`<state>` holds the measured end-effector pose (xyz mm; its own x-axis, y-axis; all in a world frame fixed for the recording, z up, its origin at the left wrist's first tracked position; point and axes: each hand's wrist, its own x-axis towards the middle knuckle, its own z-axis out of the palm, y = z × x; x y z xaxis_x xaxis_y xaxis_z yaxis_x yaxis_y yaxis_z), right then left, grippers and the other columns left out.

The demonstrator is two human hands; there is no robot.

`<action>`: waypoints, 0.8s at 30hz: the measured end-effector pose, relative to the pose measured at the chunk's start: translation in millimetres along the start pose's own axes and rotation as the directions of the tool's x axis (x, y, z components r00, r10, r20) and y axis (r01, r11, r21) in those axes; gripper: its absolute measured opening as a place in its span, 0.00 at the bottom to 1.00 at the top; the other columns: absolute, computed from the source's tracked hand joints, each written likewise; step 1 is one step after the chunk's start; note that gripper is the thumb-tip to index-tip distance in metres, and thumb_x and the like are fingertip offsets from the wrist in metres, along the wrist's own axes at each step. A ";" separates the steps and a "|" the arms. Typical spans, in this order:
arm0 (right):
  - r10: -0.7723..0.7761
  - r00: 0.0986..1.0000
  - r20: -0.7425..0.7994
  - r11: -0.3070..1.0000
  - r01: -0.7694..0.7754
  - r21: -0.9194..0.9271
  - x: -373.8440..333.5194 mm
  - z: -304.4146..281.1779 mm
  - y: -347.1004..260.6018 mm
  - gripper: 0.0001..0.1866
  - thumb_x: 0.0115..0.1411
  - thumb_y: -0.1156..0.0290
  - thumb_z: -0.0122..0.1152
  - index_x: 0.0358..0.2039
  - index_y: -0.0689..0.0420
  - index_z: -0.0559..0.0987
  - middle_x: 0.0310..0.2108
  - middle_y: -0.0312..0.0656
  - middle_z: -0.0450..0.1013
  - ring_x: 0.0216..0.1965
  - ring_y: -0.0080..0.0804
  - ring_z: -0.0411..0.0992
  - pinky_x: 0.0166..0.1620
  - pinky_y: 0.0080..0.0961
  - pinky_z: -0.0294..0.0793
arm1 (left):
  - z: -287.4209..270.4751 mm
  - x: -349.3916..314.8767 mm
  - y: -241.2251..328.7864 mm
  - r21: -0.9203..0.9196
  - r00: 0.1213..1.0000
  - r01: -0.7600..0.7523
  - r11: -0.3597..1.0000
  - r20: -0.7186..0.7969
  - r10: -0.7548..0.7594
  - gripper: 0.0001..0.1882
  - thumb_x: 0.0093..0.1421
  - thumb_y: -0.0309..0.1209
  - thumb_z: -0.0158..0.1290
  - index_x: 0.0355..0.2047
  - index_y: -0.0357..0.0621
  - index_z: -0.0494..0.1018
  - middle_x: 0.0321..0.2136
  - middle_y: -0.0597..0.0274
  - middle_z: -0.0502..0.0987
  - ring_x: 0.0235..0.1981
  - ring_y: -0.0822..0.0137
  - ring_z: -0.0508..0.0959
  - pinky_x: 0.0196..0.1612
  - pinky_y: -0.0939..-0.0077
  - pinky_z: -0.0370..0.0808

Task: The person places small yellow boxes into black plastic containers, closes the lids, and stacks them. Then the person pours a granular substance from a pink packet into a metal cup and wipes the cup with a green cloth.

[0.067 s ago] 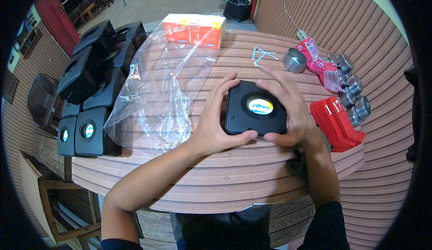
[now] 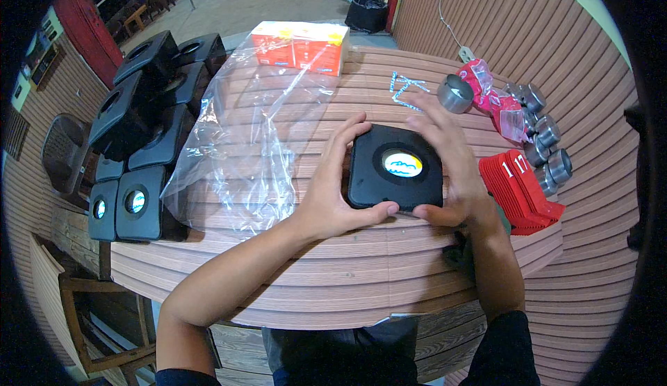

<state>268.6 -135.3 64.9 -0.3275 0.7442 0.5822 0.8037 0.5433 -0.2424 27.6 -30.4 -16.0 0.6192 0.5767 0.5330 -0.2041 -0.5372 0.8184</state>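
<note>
Nothing has shifted: your left hand [image 2: 332, 198] and right hand [image 2: 451, 170] still clasp the square black plastic housing [image 2: 396, 168] on the desk [image 2: 333, 275], centring it.

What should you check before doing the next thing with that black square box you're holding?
1. Left hand grips the black square box at its left edge: ok.
2. Right hand grips its right edge: ok.
3. Box sits over the wooden table, not past the rim: ok.
4. Clear plastic bag lies apart from the box: ok.
5. Red stack close by the right hand, could be bumped: not ok.
6. Box's underside: cannot tell.
</note>
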 end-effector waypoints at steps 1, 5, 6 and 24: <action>-0.022 0.997 -0.078 1.000 0.023 0.009 0.4 0.9 -0.1 0.57 0.55 0.29 0.70 0.73 0.62 0.71 0.75 0.65 0.63 0.77 0.68 0.61 0.78 0.60 0.56 | 0.9 -0.2 -0.5 -0.003 1.000 0.011 1.000 0.008 -0.011 0.64 0.48 0.47 0.81 0.78 0.39 0.56 0.77 0.36 0.58 0.78 0.44 0.62 0.77 0.51 0.62; -0.043 0.996 -0.083 0.996 0.036 -0.086 -0.6 1.8 -4.8 0.61 0.62 0.28 0.65 0.77 0.66 0.63 0.78 0.66 0.59 0.81 0.69 0.54 0.81 0.61 0.49 | 3.6 -1.5 -0.8 -0.031 1.000 -0.002 1.000 0.012 0.003 0.65 0.51 0.46 0.80 0.79 0.36 0.53 0.75 0.36 0.60 0.77 0.44 0.63 0.77 0.53 0.62; -0.054 0.998 -0.034 0.990 0.049 -0.130 -0.5 1.5 -6.2 0.61 0.63 0.28 0.64 0.78 0.67 0.62 0.79 0.66 0.58 0.81 0.69 0.54 0.82 0.60 0.48 | 3.9 -1.9 -0.8 -0.059 1.000 0.012 0.998 0.016 -0.011 0.65 0.51 0.46 0.80 0.79 0.35 0.53 0.74 0.36 0.60 0.76 0.45 0.64 0.77 0.53 0.62; 0.184 0.979 0.092 0.930 -0.204 0.306 -14.6 14.0 31.7 0.52 0.62 0.29 0.59 0.69 0.64 0.77 0.69 0.59 0.73 0.70 0.56 0.72 0.73 0.48 0.67 | -5.4 8.1 26.2 0.359 0.997 -0.073 0.931 0.064 0.054 0.64 0.43 0.59 0.82 0.70 0.34 0.63 0.64 0.35 0.70 0.63 0.34 0.76 0.68 0.46 0.74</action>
<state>291.9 -123.4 37.9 -0.2179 0.8641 0.4536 0.6626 0.4722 -0.5813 23.1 -36.5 10.9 0.6543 0.5067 0.5614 0.0369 -0.7629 0.6455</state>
